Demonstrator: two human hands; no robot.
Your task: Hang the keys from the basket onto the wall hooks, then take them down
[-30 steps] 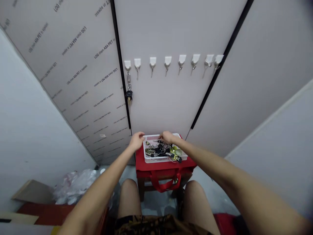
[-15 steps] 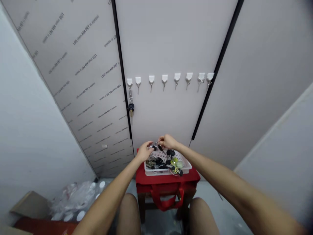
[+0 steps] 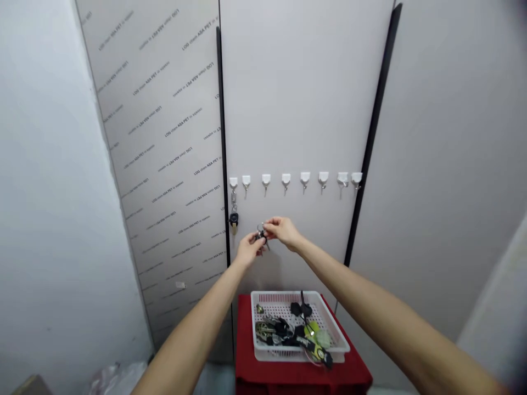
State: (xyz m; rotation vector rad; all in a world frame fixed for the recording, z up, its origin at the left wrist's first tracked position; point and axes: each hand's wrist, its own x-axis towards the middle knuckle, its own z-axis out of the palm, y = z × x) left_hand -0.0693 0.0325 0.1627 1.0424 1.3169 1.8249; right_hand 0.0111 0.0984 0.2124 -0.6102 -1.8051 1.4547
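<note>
Between my hands, in front of the pale door panel, is a bunch of keys [image 3: 261, 236] on a metal ring. My right hand [image 3: 283, 230] pinches the ring from the right. The fingers of my left hand [image 3: 248, 248] close on the dark key heads from the left and below. Above, a row of white adhesive hooks [image 3: 286, 180] runs across the panel. From the leftmost hook hangs a key with a black head [image 3: 234, 219] on a short chain. Below my hands stands a white perforated basket [image 3: 257, 354] holding more keys and fobs.
The basket rests on a red-covered stool [image 3: 247, 367]. Dark vertical strips [image 3: 224, 137] edge the panel on both sides. A printed panel [image 3: 164, 164] lies to the left, beside a white wall [image 3: 45, 164]. Clear plastic [image 3: 119, 378] shows at the bottom left.
Both hands have risen from the basket, lifting the keys in front of the panel. The left fingers have closed on them. My view has tilted up.
</note>
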